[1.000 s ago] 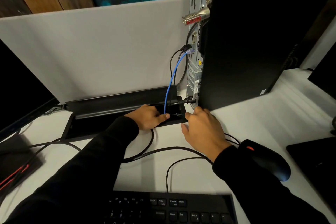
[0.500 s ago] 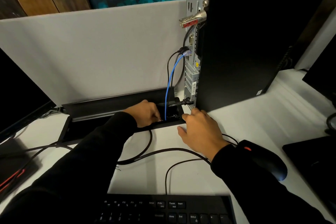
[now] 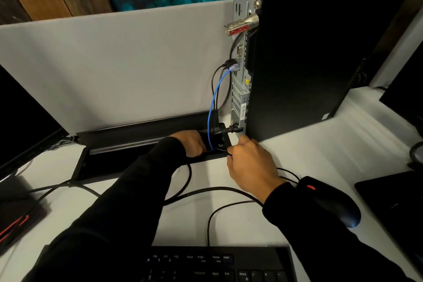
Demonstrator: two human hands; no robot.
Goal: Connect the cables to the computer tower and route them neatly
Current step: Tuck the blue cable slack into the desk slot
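Blue cable and power cable plugged into tower. Routing unfinished: left hand in cable tray, right hand beside; both grips unclear.

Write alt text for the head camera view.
Both hands, left hand and right hand, reach into an open black desk cable tray behind a black upright computer tower. A blue network cable runs from the tower's rear panel down into the tray.
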